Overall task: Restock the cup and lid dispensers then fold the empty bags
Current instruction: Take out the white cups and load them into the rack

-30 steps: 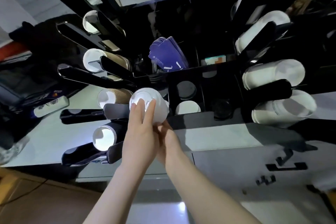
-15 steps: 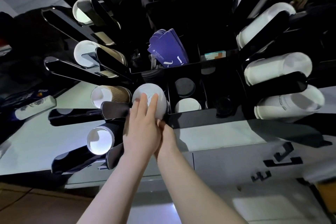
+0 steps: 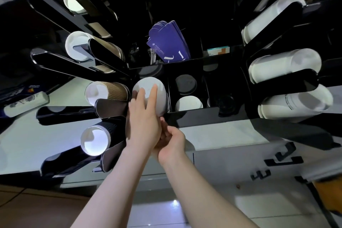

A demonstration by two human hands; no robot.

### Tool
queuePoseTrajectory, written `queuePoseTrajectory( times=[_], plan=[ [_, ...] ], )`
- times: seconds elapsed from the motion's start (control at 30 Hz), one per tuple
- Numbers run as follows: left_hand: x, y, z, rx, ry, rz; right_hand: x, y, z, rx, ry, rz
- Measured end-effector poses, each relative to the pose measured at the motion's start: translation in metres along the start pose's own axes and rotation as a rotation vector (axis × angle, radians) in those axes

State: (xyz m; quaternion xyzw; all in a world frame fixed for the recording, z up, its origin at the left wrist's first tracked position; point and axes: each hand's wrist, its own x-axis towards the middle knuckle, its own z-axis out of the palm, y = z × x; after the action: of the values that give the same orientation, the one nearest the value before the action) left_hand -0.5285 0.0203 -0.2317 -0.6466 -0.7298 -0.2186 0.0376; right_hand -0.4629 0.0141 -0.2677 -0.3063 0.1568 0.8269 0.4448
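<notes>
Cups going into the black rack

While both hands reach up, the black dispenser rack [image 3: 203, 116] fills most of the view, its slanted tubes fanning left and right over a pale counter [image 3: 27, 135]. White cup stacks [image 3: 283, 65] sit in the right tubes; brown ribbed cups [image 3: 109, 92] sit in a left tube. Purple card sleeves [image 3: 168, 42] stand in a back compartment. White lids [image 3: 188, 103] and black lids [image 3: 185, 84] lie in the middle compartments. Stack of white cups [image 3: 161, 96] stands at the rack's front left compartment. Left hand [image 3: 144, 124] wraps the stack's side, fingers curled on it. Right hand [image 3: 171, 141] sits beneath, behind the left; cannot tell its grip.
</notes>
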Motion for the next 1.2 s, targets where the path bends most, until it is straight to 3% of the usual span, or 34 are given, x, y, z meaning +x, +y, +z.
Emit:
queuePoseTrajectory(
  times=[0.33,0.5,0.77,1.03,1.2],
  plan=[
    [0.003,0.005,-0.006,0.064,-0.124,-0.034,-0.012,-0.027,0.0,-0.396,0.098,0.033],
    [0.003,0.011,-0.02,0.065,-0.119,-0.053,-0.03,-0.056,0.0,-0.656,0.037,0.054],
    [-0.014,0.015,-0.024,0.023,-0.042,0.021,-0.057,-0.097,0.005,-0.85,-0.088,-0.035],
    [-0.055,0.022,-0.021,0.123,-0.232,0.313,-0.094,-0.095,-0.011,-1.068,-0.086,-0.311],
    [-0.093,0.022,-0.029,0.055,-0.312,0.45,-0.122,-0.077,-0.047,-1.517,0.001,-0.81]
  ],
)
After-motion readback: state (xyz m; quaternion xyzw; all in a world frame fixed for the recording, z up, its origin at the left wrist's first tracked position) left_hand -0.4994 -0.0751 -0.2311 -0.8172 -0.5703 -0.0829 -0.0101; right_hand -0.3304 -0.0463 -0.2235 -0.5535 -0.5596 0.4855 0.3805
